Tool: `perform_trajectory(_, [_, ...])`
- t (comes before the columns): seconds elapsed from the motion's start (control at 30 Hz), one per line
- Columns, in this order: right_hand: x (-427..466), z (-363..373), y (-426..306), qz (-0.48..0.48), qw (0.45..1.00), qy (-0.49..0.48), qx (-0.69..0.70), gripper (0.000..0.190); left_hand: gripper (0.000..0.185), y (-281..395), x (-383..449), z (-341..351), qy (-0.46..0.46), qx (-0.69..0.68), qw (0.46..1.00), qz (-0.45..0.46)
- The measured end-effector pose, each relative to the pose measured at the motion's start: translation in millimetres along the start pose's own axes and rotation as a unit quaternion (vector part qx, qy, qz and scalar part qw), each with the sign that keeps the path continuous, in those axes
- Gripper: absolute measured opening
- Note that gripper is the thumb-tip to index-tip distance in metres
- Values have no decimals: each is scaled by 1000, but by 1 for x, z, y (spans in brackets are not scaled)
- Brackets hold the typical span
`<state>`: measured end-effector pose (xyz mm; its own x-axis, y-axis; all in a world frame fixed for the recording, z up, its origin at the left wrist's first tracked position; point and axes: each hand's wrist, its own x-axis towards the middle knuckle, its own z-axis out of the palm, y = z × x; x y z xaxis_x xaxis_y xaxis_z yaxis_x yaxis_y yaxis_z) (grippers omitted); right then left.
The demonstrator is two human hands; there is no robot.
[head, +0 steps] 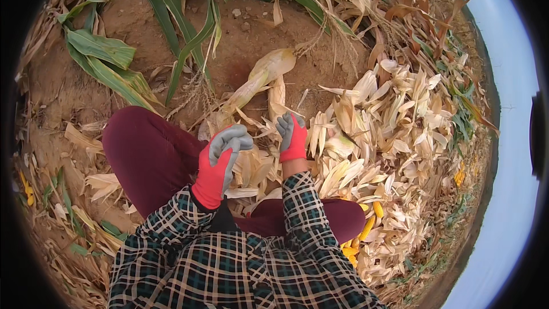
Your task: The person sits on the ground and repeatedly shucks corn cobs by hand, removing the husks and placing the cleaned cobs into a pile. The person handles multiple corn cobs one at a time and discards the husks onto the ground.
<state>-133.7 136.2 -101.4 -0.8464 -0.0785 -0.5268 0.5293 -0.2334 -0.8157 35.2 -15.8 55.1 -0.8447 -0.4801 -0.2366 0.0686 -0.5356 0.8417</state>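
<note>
My left hand point(221, 161), in a red and grey work glove, is raised above my bent leg with its fingers curled; whether it holds anything small cannot be told. To its right, my right hand point(292, 135), gloved alike, has its fingers bent inward over the husks, and its grip is unclear. Just beyond both hands lies a corn ear in its pale husk point(272, 66), its lower end towards my left hand. A second dry husk point(277, 94) lies beside it, near my right hand's fingertips. Loose dry husks point(253, 167) cover the ground between and below the hands.
A wide heap of stripped husks point(399, 146) spreads on the right. Husked yellow corn cobs point(366, 228) lie by my right knee, more cobs point(28, 191) at the far left. Green and dry corn stalks point(184, 21) lie ahead on brown soil point(240, 25).
</note>
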Motion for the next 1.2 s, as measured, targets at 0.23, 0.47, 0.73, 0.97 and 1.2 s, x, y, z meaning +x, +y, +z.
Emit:
perform_trajectory(0.23, [109,10,42,-185,801,136,-552,74,33,-1,4,4,-34,7,997,-73])
perform_trajectory(0.47, [132,15,28,60,796,-14,-602,79,35,2,8,3,-30,23,987,-154])
perform_trajectory(0.73, [97,-34,-17,-53,981,-102,-157,62,33,-29,1,3,-56,-45,988,-139])
perform_trajectory(0.97, [-27,24,-134,-381,821,-200,-375,65,58,-45,10,0,-110,-79,947,-292])
perform_trajectory(1.2, [-156,4,-121,-527,511,-249,-632,72,55,-29,-10,3,-301,-290,838,-350])
